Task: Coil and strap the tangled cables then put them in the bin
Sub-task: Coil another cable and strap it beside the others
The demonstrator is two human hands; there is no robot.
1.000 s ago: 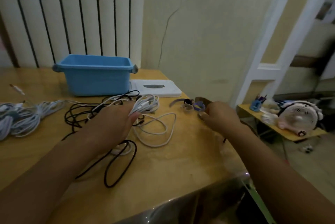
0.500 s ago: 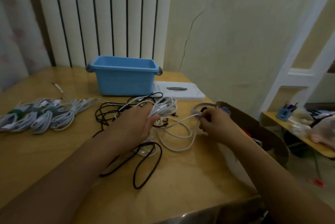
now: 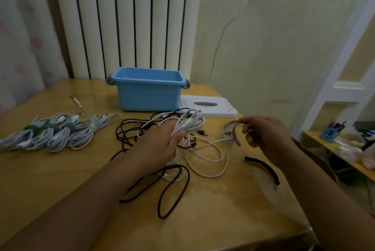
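Note:
My left hand (image 3: 160, 145) grips a coiled bundle of white cable (image 3: 190, 122) in the middle of the wooden table (image 3: 223, 210). Loose white loops (image 3: 209, 153) and a tangled black cable (image 3: 168, 189) spread out beneath and around it. My right hand (image 3: 263, 133) pinches a grey strap (image 3: 234, 131), held just above the table to the right of the bundle. A black strap (image 3: 263, 167) lies near the right edge. The blue bin (image 3: 148, 92) stands open at the back of the table.
Several white cable coils (image 3: 50, 135) bound with green straps lie at the left. A white lid with a grey handle (image 3: 209, 105) lies to the right of the bin. A radiator and a wall are behind; a low side table with clutter (image 3: 345, 143) stands at the right.
The camera has turned left and moved closer. My right hand has lifted the grey strap off the table beside the cables. My left hand still grips the white bundle.

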